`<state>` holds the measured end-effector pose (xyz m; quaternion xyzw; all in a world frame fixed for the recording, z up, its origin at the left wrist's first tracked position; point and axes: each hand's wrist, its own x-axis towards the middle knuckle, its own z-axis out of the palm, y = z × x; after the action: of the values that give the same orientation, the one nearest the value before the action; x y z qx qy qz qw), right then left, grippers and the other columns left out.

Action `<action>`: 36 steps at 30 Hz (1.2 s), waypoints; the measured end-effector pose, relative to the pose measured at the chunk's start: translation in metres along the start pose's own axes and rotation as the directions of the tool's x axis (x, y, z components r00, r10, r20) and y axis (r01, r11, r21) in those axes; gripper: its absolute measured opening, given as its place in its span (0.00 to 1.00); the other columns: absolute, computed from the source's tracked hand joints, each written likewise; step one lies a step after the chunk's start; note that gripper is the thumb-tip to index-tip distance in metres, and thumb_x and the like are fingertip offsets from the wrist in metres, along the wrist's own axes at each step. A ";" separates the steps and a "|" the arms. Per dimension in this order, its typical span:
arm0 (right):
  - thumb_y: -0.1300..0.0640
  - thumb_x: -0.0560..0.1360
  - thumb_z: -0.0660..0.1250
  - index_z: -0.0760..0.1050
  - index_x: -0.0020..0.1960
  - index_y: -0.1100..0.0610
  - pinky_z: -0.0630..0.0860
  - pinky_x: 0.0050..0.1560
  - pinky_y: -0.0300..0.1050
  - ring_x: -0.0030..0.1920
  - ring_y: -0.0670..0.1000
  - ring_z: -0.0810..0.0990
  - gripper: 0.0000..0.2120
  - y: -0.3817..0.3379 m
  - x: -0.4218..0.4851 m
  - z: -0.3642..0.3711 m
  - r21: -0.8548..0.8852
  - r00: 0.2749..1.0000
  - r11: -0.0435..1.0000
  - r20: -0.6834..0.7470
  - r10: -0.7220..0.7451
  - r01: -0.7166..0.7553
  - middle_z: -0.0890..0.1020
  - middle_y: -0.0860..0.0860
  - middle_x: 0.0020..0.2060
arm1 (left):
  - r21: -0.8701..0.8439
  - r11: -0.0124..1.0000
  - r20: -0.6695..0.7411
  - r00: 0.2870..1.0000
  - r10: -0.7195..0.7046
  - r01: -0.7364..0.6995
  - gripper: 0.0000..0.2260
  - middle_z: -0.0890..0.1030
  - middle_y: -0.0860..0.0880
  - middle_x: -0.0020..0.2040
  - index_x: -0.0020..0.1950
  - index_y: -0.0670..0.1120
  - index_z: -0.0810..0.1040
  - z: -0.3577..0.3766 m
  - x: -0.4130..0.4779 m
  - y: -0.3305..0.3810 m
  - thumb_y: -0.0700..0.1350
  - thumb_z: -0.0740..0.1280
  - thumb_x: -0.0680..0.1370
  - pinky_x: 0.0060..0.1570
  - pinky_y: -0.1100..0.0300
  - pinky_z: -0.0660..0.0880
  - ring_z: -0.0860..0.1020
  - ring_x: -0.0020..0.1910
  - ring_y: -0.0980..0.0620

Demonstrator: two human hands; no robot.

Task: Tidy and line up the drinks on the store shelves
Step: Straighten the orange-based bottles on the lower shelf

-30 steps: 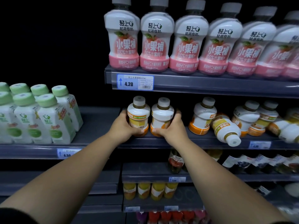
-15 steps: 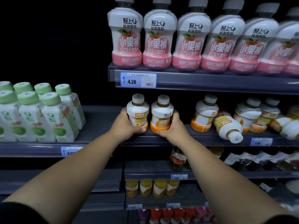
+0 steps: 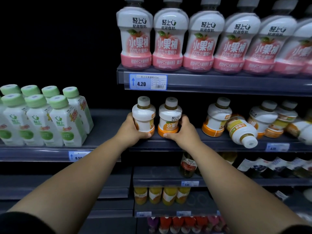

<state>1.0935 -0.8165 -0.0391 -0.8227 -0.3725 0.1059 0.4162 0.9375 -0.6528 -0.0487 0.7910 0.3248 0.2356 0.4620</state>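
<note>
Two small white bottles with orange bases stand upright side by side at the left end of the middle shelf (image 3: 219, 144). My left hand (image 3: 130, 129) grips the left orange bottle (image 3: 143, 115) from its left side; its label faces partly away. My right hand (image 3: 181, 130) grips the right orange bottle (image 3: 170, 117) from its right, label facing front. Further right, another orange bottle (image 3: 217, 117) stands upright, and one (image 3: 241, 130) lies tipped over with its cap toward the shelf edge. More orange bottles (image 3: 270, 119) stand crowded and leaning behind it.
Large pink peach-juice bottles (image 3: 167, 39) line the shelf above, over a 4.20 price tag (image 3: 148, 81). Green-capped white bottles (image 3: 65, 119) fill the left shelf. Lower shelves hold yellow juice bottles (image 3: 162, 195) and dark bottles (image 3: 188, 164).
Both hands have turned and shifted the two orange bottles slightly; the right bottle's label now faces front. The view has drifted a little.
</note>
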 end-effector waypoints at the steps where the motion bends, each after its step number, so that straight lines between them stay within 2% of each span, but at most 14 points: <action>1: 0.46 0.63 0.83 0.66 0.63 0.52 0.76 0.60 0.53 0.63 0.53 0.77 0.37 0.000 0.000 0.000 0.005 1.000 1.000 0.002 -0.001 0.001 0.78 0.51 0.64 | 0.040 0.999 -0.038 0.999 0.017 -0.016 0.44 0.78 0.56 0.59 0.68 0.55 0.65 0.000 -0.001 0.001 0.55 0.83 0.57 0.57 0.54 0.76 0.78 0.57 0.55; 3: 0.47 0.63 0.83 0.65 0.65 0.52 0.75 0.61 0.51 0.64 0.53 0.77 0.38 0.000 -0.001 0.000 0.023 1.000 1.000 0.018 -0.006 0.005 0.77 0.51 0.65 | 0.042 0.999 -0.049 0.999 0.011 -0.009 0.44 0.77 0.55 0.60 0.67 0.55 0.65 0.002 -0.003 0.003 0.57 0.83 0.56 0.59 0.50 0.77 0.78 0.58 0.54; 6: 0.49 0.65 0.82 0.61 0.69 0.51 0.74 0.62 0.49 0.66 0.52 0.75 0.42 -0.001 -0.004 0.000 0.029 0.999 1.000 0.040 -0.008 0.006 0.75 0.51 0.68 | -0.005 1.000 0.017 1.000 -0.019 0.019 0.40 0.77 0.54 0.61 0.71 0.52 0.63 0.005 -0.006 0.003 0.46 0.81 0.65 0.61 0.56 0.73 0.77 0.59 0.54; 10: 0.48 0.65 0.81 0.62 0.67 0.52 0.75 0.61 0.52 0.64 0.54 0.76 0.39 -0.005 -0.004 0.003 -0.027 1.000 1.000 0.019 -0.004 0.004 0.76 0.52 0.66 | 0.030 1.000 -0.084 0.996 -0.007 0.009 0.38 0.78 0.52 0.58 0.65 0.49 0.68 -0.002 -0.006 0.003 0.48 0.83 0.61 0.56 0.54 0.76 0.78 0.56 0.53; 13: 0.49 0.66 0.81 0.63 0.67 0.52 0.75 0.62 0.51 0.65 0.54 0.76 0.37 -0.005 -0.003 0.002 0.003 0.999 1.000 0.034 -0.002 0.002 0.76 0.51 0.66 | 0.024 0.999 0.007 0.999 -0.036 0.036 0.34 0.79 0.53 0.59 0.67 0.51 0.70 -0.003 -0.007 0.001 0.43 0.81 0.65 0.59 0.55 0.74 0.78 0.58 0.52; 16: 0.48 0.67 0.81 0.65 0.66 0.52 0.75 0.63 0.53 0.65 0.54 0.76 0.35 -0.006 -0.003 0.004 -0.005 0.999 1.000 0.036 0.001 -0.001 0.76 0.51 0.66 | 0.065 0.997 -0.015 0.999 -0.030 0.031 0.33 0.80 0.54 0.58 0.63 0.52 0.72 -0.006 -0.008 0.002 0.47 0.83 0.63 0.59 0.55 0.74 0.79 0.56 0.53; 23: 0.48 0.66 0.81 0.65 0.63 0.52 0.75 0.61 0.51 0.64 0.54 0.76 0.34 -0.006 -0.002 0.004 -0.009 1.000 1.000 0.027 0.015 -0.014 0.77 0.52 0.65 | 0.136 0.991 -0.076 0.997 -0.012 0.022 0.37 0.80 0.50 0.62 0.67 0.49 0.72 -0.001 -0.014 0.006 0.53 0.83 0.62 0.61 0.50 0.75 0.78 0.60 0.49; 31: 0.47 0.67 0.80 0.64 0.64 0.53 0.74 0.59 0.50 0.65 0.55 0.76 0.35 -0.004 -0.006 0.005 -0.008 1.000 1.000 0.013 0.013 -0.013 0.76 0.52 0.66 | 0.226 0.974 -0.101 0.995 -0.007 0.030 0.36 0.80 0.49 0.61 0.65 0.49 0.72 0.001 -0.018 0.007 0.56 0.82 0.62 0.56 0.53 0.75 0.79 0.59 0.48; 33: 0.47 0.68 0.80 0.64 0.65 0.52 0.74 0.59 0.49 0.65 0.55 0.76 0.34 -0.004 -0.007 0.004 -0.002 1.000 1.000 0.029 -0.005 0.005 0.76 0.52 0.67 | 0.240 0.970 -0.155 0.988 -0.011 0.048 0.37 0.78 0.48 0.60 0.64 0.49 0.71 0.005 -0.023 0.008 0.58 0.81 0.61 0.56 0.49 0.77 0.78 0.58 0.48; 36: 0.48 0.68 0.80 0.63 0.71 0.52 0.73 0.62 0.49 0.67 0.54 0.74 0.38 0.002 -0.011 -0.001 0.026 0.998 0.998 0.029 -0.053 0.052 0.74 0.52 0.69 | 0.260 0.964 -0.359 0.932 0.045 0.054 0.33 0.73 0.49 0.56 0.60 0.48 0.71 0.014 -0.041 0.017 0.58 0.81 0.62 0.54 0.48 0.77 0.76 0.55 0.48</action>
<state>1.0867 -0.8255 -0.0414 -0.8057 -0.3988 0.1117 0.4234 0.9243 -0.6973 -0.0433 0.7881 0.4346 0.3301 0.2846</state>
